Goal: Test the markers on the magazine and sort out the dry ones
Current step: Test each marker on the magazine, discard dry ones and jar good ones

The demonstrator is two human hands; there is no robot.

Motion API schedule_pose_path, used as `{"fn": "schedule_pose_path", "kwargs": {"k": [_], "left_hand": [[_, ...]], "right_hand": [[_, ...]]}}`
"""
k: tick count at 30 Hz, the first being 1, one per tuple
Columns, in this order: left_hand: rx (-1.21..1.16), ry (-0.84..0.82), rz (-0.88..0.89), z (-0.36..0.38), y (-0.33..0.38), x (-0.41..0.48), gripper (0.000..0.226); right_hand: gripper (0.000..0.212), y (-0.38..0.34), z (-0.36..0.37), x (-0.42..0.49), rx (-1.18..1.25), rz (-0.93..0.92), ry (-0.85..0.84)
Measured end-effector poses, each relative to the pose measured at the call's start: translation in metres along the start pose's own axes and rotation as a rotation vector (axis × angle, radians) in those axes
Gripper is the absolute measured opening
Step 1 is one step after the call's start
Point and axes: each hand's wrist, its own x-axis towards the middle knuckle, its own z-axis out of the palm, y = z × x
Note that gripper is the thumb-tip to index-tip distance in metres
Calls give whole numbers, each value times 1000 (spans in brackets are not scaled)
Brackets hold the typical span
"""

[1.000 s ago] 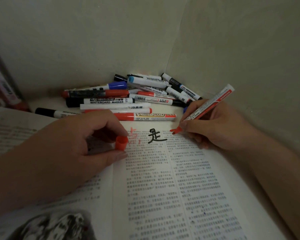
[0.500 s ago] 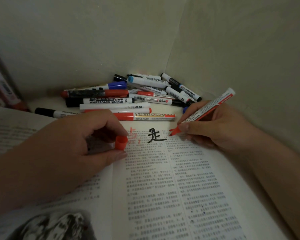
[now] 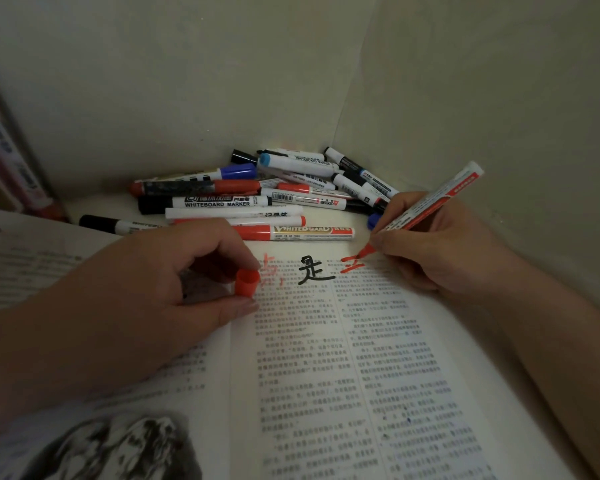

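Ink shows bright under the tip of the red marker, which the right hand holds in a writing grip. Thumb and fingers are clamped round the barrel low down, and the tail slants up and away to the right. The tip touches the top margin of the right-hand page of the magazine, at the end of a few solid red strokes just right of a black character. A much paler red mark lies to the left of that character. The left hand rests on the left page by the gutter, thumb and forefinger pinching the red cap. A fair test wants light, even pressure and a steady pull across bare margin rather than over print, long enough to show whether the line fades. Going by these strokes, I would count this marker a good one. The left hand's weight is useful for holding the page flat. The cap should go back on firmly, and the marker should then be laid apart from the pile of markers at the tabletop's far corner, beyond the magazine's top edge, so the lots do not mix.
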Motion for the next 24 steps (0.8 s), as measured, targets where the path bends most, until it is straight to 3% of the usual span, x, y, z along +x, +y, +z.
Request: {"fn": "schedule_pose_path", "kwargs": {"k": [11,15,20,24], "left_hand": [[25,-26,-17,-3,6,2,29],[25,-38,-22,-4,9,2,33],[35,-27,-18,-3,12,2,30],[-18,-19,-48,-6,18,1,47]], "right_hand": [[15,-1,0,-2,-107,-44,-23],[14,-2,-2,-1,-86,-18,-147],[4,-3,0,-3,78,-101,-29],[15,-6,11,-7,256,-190,8]]}}
